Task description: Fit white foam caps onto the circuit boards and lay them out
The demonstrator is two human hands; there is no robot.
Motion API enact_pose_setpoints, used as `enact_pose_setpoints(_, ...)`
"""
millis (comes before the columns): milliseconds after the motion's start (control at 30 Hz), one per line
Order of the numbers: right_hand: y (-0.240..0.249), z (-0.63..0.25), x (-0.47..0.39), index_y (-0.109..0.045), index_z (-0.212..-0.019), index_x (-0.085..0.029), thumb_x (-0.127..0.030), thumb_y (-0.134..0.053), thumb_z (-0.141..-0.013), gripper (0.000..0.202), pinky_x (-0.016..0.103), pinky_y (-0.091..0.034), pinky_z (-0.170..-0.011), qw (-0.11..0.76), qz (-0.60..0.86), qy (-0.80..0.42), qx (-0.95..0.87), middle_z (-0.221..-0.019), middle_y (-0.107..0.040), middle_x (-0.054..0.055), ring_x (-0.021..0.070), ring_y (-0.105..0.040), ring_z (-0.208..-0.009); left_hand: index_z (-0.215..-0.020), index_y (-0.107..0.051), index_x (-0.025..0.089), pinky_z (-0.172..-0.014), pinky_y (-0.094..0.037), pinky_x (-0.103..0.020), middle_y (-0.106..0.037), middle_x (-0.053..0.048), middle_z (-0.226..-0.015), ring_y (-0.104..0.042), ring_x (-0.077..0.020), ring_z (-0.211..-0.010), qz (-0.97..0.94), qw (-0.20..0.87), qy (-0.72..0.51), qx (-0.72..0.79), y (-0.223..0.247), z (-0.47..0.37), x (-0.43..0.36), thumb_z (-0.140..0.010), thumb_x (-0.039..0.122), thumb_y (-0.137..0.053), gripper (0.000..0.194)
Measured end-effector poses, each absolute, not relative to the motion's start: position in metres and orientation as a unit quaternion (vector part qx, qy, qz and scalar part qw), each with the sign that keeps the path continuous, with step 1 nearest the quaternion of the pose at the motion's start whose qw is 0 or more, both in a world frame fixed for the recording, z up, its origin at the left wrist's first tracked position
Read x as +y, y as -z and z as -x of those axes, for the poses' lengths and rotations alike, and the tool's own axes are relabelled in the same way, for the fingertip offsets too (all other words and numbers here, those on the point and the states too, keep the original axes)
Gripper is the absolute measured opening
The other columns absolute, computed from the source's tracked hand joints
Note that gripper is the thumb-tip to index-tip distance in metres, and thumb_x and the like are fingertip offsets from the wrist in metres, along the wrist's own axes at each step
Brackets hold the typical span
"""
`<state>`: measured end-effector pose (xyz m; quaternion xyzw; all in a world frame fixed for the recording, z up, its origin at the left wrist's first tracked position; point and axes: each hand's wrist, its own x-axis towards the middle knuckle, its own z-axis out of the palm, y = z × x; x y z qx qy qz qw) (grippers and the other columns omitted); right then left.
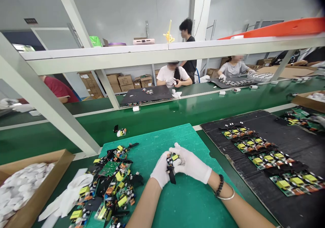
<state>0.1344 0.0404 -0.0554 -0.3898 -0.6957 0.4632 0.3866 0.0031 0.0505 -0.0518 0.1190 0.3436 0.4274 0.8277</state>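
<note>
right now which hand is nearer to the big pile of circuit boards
Left. The left hand is right of the pile, apart from it; the right hand is farther right.

open room across green mat [154,136], board pile [118,176] blocking left

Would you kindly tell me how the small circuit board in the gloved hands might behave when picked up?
The circuit board is probably light, being smaller than the right hand beside it. Its crowded raised components may be fragile and apt to snag. The black strip sticking out looks thin, so it might flex.
</note>
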Motion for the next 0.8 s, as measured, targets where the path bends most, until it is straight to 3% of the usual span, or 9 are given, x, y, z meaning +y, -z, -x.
enact_pose_setpoints(167, 0.040, -0.144, 0.043, -0.050, -0.119, -0.023, -0.036, -0.052, -0.079, 0.042, 0.042, -0.026, -0.101, 0.400, 0.338, -0.529, -0.668, -0.131, -0.043, 0.007, 0.0219, -0.026, -0.127, -0.081, -0.056, 0.015, -0.064, -0.051, -0.030, -0.057, 0.002, -0.052, -0.055, -0.0098, -0.045, -0.139, 0.835, -0.417, 0.332, 0.055, 0.004, 0.051, -0.074, 0.026, -0.050, 0.014)
enact_pose_setpoints(300, 0.042, -0.146, 0.046, -0.052, -0.117, -0.022, -0.042, -0.055, -0.076, 0.045, 0.042, -0.025, -0.101, 0.400, 0.331, -0.558, -0.648, -0.130, -0.043, 0.006, 0.0220, -0.022, -0.128, -0.084, -0.057, 0.013, -0.073, -0.051, -0.035, -0.062, -0.001, -0.058, -0.056, -0.0096, -0.047, -0.158, 0.847, -0.410, 0.299, 0.058, 0.006, 0.051, -0.075, 0.028, -0.049, 0.019)
enact_pose_setpoints(367, 0.045, -0.143, 0.045, -0.052, -0.117, -0.021, -0.041, -0.059, -0.073, 0.048, 0.043, -0.026, -0.101, 0.411, 0.338, -0.559, -0.636, -0.130, -0.044, 0.007, 0.0233, -0.022, -0.128, -0.090, -0.057, 0.011, -0.072, -0.051, -0.035, -0.064, -0.003, -0.063, -0.059, -0.0118, -0.052, -0.158, 0.842, -0.413, 0.310, 0.060, 0.006, 0.051, -0.075, 0.028, -0.049, 0.024)
enact_pose_setpoints(567, 0.050, -0.132, 0.043, -0.057, -0.111, -0.022, -0.035, -0.068, -0.065, 0.049, 0.042, -0.030, -0.099, 0.439, 0.365, -0.525, -0.632, -0.118, -0.055, 0.007, 0.0247, -0.038, -0.120, -0.091, -0.057, 0.012, -0.066, -0.052, -0.032, -0.066, -0.007, -0.073, -0.063, -0.0167, -0.063, -0.159, 0.832, -0.419, 0.326, 0.066, 0.008, 0.053, -0.073, 0.030, -0.051, 0.026)
enact_pose_setpoints(700, 0.046, -0.135, 0.041, -0.053, -0.116, -0.024, -0.035, -0.062, -0.071, 0.047, 0.044, -0.031, -0.098, 0.428, 0.355, -0.518, -0.650, -0.121, -0.053, 0.007, 0.0250, -0.034, -0.123, -0.091, -0.056, 0.012, -0.062, -0.052, -0.030, -0.065, -0.006, -0.072, -0.063, -0.0160, -0.063, -0.162, 0.839, -0.415, 0.313, 0.066, 0.009, 0.054, -0.074, 0.028, -0.050, 0.024)
enact_pose_setpoints(800, 0.044, -0.136, 0.036, -0.047, -0.121, -0.026, -0.031, -0.067, -0.065, 0.059, 0.048, -0.027, -0.099, 0.406, 0.378, -0.486, -0.676, -0.125, -0.049, 0.007, 0.0270, -0.027, -0.126, -0.088, -0.056, 0.013, -0.055, -0.050, -0.024, -0.063, -0.003, -0.067, -0.060, -0.0124, -0.056, -0.163, 0.848, -0.414, 0.287, 0.062, 0.008, 0.053, -0.075, 0.027, -0.047, 0.021)
